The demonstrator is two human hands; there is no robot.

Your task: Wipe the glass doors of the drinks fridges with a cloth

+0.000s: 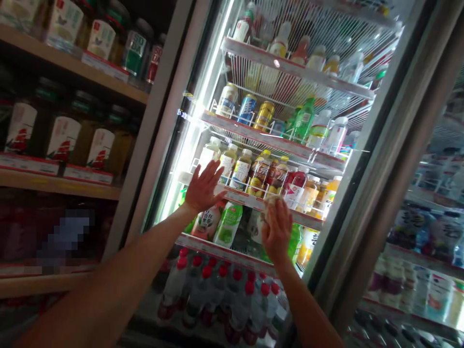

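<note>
My left hand [205, 186] is raised with its fingers spread, in front of the left part of a lit drinks fridge. It holds nothing, and whether it touches a surface I cannot tell. Farther right, my right hand [278, 232] has a pale crumpled cloth [271, 200] under its fingers, before the shelf edge [239, 197]. Behind my hands stand tea bottles [241, 169], dark-labelled bottles with yellow caps [261, 169] and a red drink bottle [295, 186]. Lower down, a green-labelled bottle [229, 224] sits between my hands.
Cans [247, 108] and more bottles fill the upper wire shelves. Red-capped water bottles [206, 290] crowd the bottom. Wooden shelves with large bottles [65, 133] stand at left. A thick metal upright [377, 159] runs along the right, with another stocked fridge section beyond.
</note>
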